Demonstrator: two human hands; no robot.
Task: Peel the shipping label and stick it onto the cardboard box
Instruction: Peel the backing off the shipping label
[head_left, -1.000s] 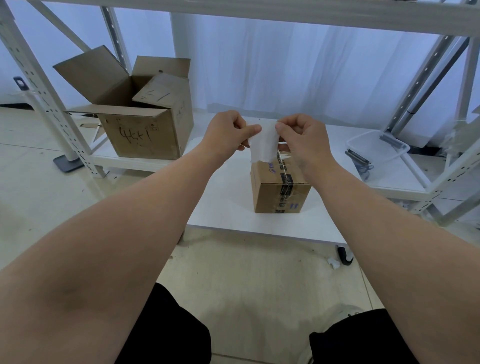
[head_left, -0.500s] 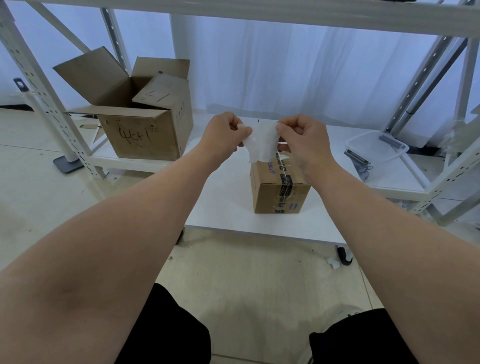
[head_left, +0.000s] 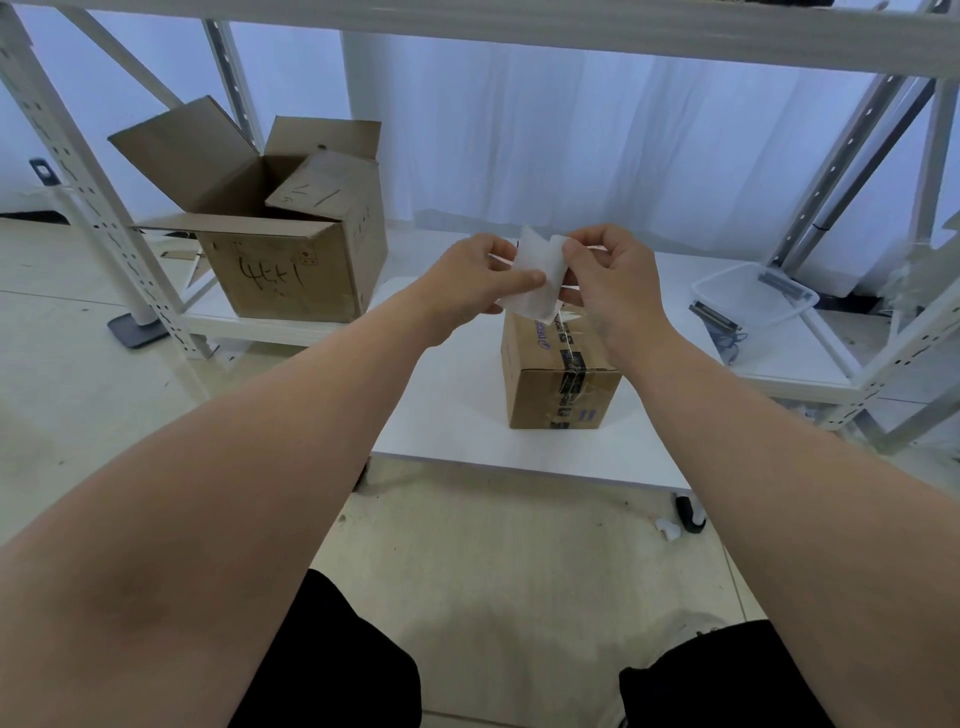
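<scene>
Since the earlier frames the white label (head_left: 535, 275) has bent more between the hands, its left part now pulled toward the left hand (head_left: 480, 278) and folding away from the rest. Whether this is the sticker leaving its backing cannot be told, as both layers look the same white.

The left hand pinches the label's left side, thumb lying across the front. The right hand (head_left: 613, 283) pinches the right edge between thumb and curled fingers. Both hands are up in the air, above and slightly behind the box (head_left: 561, 384).

The box is shut, sealed with clear tape and a dark printed strip along its top seam and down its front. It stands on the white worktop (head_left: 447, 415), near the front edge. The label's lower corner overlaps the box's top in view; whether they touch cannot be told.

To the left, on a low shelf (head_left: 270, 327), stands a larger open carton (head_left: 291, 249) with handwriting on its front. To the right lies a clear plastic tray (head_left: 753, 296). Behind hangs a white curtain (head_left: 597, 140).
</scene>
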